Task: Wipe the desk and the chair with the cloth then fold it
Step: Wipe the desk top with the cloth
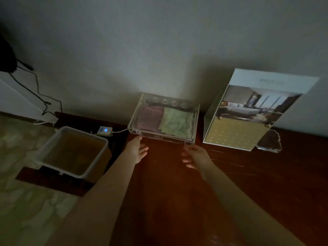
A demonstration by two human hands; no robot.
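- The dark wooden desk (168, 183) ran from the near edge to the grey wall (159, 50); the light was dim.
- A clear tray (165, 138) stood on the desk at the far side, against the wall.
- Inside the tray lay two folded cloths side by side: a purple cloth (150, 118) on the left and a green cloth (176, 122) on the right, touching each other.
- The left hand (137, 149) reached the tray's near left corner and touched it with its tip, the other fingers loosely bent. I cannot tell whether it gripped the corner.
- The right hand (195, 156) touched the tray's near right corner, fingers curled under. Here too I cannot tell whether it held the tray.
- Neither hand touched a cloth.
- Right of the tray a picture board (252, 110) leaned on the wall, with a glass piece (269, 142) just beside its near right corner.
- Left of the desk, on the floor, stood a bin (85, 134), and beyond it a power strip (105, 130) with a blue light.
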